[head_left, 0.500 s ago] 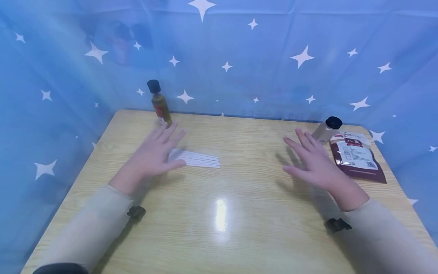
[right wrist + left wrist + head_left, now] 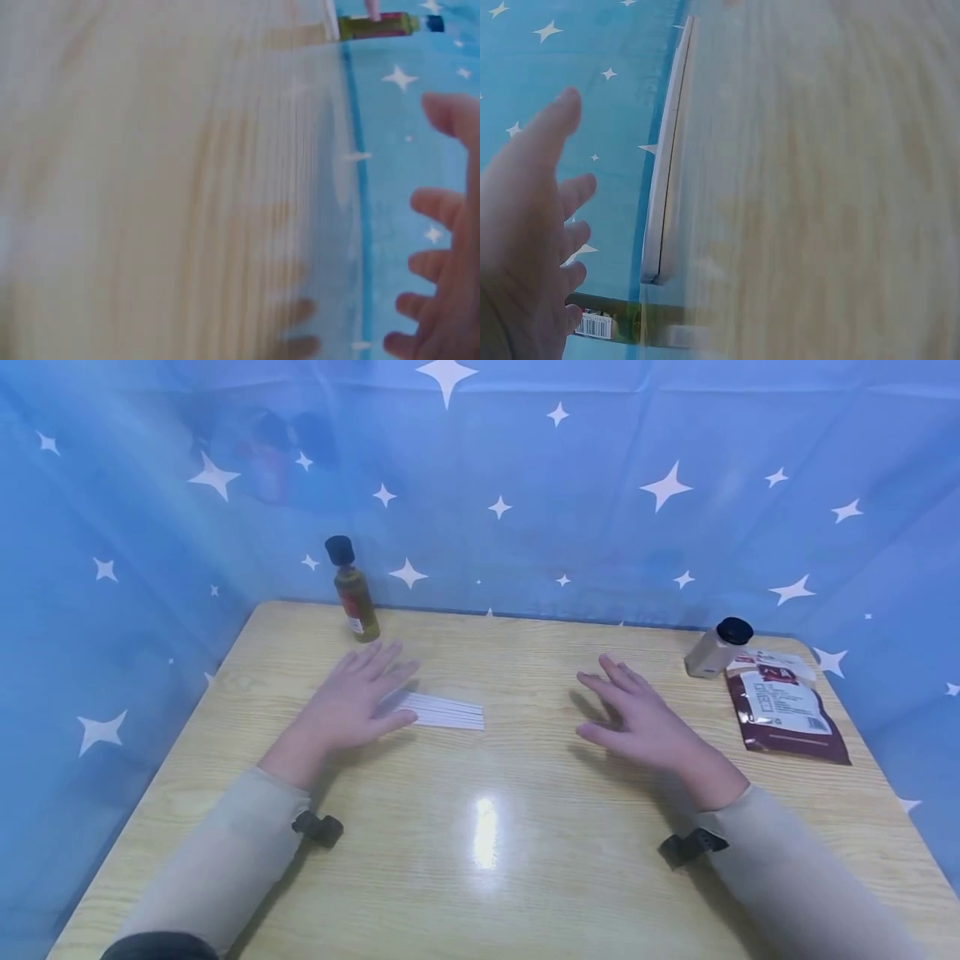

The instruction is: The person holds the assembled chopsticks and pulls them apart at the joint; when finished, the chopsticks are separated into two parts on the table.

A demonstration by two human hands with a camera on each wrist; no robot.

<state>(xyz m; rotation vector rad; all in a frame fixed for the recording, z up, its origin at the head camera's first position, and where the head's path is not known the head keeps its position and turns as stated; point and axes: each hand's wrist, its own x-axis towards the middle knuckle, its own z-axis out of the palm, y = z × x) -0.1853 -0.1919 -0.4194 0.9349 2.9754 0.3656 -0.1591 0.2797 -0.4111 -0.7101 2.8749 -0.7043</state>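
My left hand (image 2: 356,702) hovers with fingers spread, partly covering a flat white lined item (image 2: 442,711) that lies on the table; its exact kind is unclear. In the left wrist view the same white item (image 2: 667,165) appears edge-on as a thin slab. Beyond the left fingertips stands a dark-capped bottle (image 2: 357,602) of yellowish-green contents with a red and white label. My right hand (image 2: 641,718) is held over the table right of centre, fingers apart and nothing in them. A black-lidded jar (image 2: 710,654) stands to its upper right.
At the right edge lies a maroon packet (image 2: 787,706) with a white label, beside the jar. The wooden table (image 2: 487,910) is bounded by a blue star-patterned cloth (image 2: 585,510) at the back and both sides.
My right hand has moved left, away from the jar. The left hand has shifted slightly right and toward me, baring the bottle's base.
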